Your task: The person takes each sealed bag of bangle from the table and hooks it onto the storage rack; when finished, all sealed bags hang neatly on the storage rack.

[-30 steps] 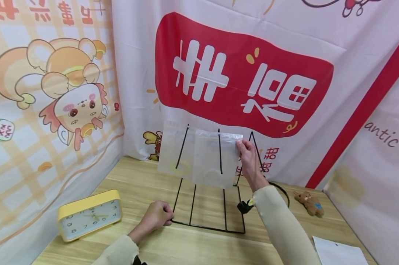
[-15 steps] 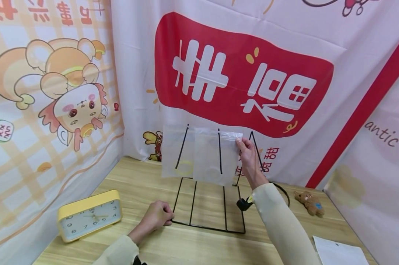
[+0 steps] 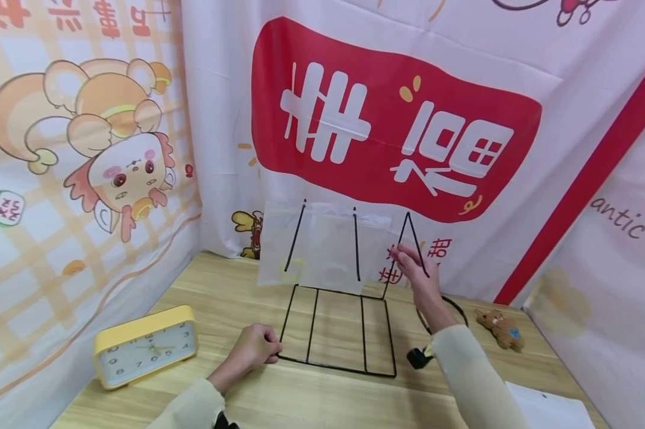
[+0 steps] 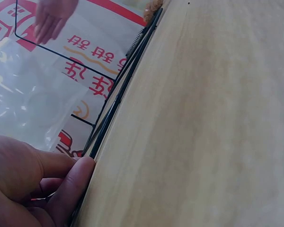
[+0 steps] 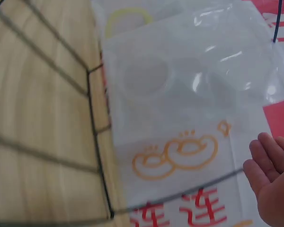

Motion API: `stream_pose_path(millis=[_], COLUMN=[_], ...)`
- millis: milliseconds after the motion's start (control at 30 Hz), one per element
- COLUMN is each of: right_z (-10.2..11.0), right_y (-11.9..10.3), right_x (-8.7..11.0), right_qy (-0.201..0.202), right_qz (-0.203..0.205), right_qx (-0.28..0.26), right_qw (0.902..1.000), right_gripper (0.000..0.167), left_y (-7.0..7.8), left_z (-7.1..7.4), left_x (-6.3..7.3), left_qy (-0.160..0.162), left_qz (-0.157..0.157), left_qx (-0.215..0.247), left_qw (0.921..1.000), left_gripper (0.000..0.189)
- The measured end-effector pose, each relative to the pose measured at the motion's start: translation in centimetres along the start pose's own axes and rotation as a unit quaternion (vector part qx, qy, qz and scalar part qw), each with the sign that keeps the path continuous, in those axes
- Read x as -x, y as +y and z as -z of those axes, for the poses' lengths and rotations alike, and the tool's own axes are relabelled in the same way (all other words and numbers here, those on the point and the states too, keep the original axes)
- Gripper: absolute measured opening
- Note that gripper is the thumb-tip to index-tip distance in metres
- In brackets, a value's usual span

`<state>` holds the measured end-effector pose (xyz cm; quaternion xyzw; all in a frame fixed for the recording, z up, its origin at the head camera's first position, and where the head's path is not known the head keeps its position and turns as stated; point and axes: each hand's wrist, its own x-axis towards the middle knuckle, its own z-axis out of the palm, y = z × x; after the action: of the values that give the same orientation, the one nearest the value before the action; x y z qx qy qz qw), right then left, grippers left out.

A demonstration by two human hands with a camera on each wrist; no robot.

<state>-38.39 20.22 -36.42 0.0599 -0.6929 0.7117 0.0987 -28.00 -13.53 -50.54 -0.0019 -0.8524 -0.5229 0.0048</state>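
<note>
On tabletop [image 3: 311, 408], wire rack [image 3: 363, 335], clear bags [image 3: 331, 250] hanging

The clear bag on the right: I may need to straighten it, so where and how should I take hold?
Pinch the clear bag lightly by its upper right corner, probably, coming from the right: it looks thin and flat, that corner reaches past the black rod, and the right hand is on that side.
</note>
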Motion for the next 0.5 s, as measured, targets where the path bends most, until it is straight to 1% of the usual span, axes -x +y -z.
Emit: stream_pose_path(millis=[67,100,167,233,300,400,467,500], right_z=[1.6,2.4,4.1,5.8,7.6,10.7,12.9,14.1], right_y=[0.7,1.1,1.8,2.5,3.0,3.4,3.6,3.8], right_x=[1.0,1.5,2.7,3.9,5.1,6.4,7.2,7.5], right_qy=[0.003,0.006,0.009,0.011,0.022,0.029,0.029,0.025], right_qz=[0.0,0.003,0.015,0.022,0.03,0.025,0.017,0.011], right_qx=[0.069,0.105,0.179,0.243,0.296,0.374,0.43,0.45], right_qw=[0.9976,0.9945,0.9836,0.9698,0.9543,0.9266,0.902,0.8925], right_gripper=[0.041,0.041,0.039,0.037,0.035,0.035,0.037,0.037], left_y=[0.0,0.0,0.1,0.1,0.1,0.1,-0.1,-0.1], left_z=[0.1,0.2,0.3,0.5,0.6,0.8,0.9,0.9], left_x=[0.0,0.0,0.1,0.2,0.2,0.1,0.1,0.1], left_qy=[0.004,0.005,0.008,0.013,0.015,0.017,0.016,0.015], left_qz=[0.001,0.0,0.002,-0.002,-0.005,-0.006,-0.004,0.0], left_qx=[-0.001,-0.002,-0.004,-0.01,-0.017,-0.024,-0.026,-0.025], left_qw=[1.0,1.0,1.0,0.9999,0.9997,0.9996,0.9995,0.9996], left_gripper=[0.02,0.02,0.02,0.021,0.021,0.021,0.021,0.021])
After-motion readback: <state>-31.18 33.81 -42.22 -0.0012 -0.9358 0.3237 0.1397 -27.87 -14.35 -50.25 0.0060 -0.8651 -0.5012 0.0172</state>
